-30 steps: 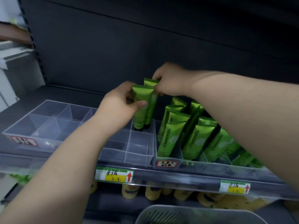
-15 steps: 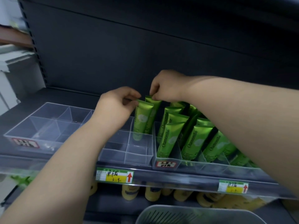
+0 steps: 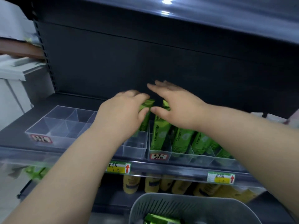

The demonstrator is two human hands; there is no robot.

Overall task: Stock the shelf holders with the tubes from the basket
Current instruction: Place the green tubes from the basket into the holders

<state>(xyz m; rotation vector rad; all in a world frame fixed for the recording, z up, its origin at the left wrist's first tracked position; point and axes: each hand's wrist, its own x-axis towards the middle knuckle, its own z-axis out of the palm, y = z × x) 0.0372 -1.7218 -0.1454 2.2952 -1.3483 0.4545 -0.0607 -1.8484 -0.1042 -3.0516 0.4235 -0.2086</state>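
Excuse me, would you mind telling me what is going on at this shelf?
A person is stocking clear shelf holders. The left hand grips a green tube standing at the right end of the left holder. The right hand hovers open over the stocked right holder. More tubes lie in the grey basket below.

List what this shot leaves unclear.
Head view:
- Tube: left hand covers most of it.
- Basket: cut by the bottom edge, contents mostly unseen.
- Price tag: writing too small.
- Right hand: fingers motion-blurred.
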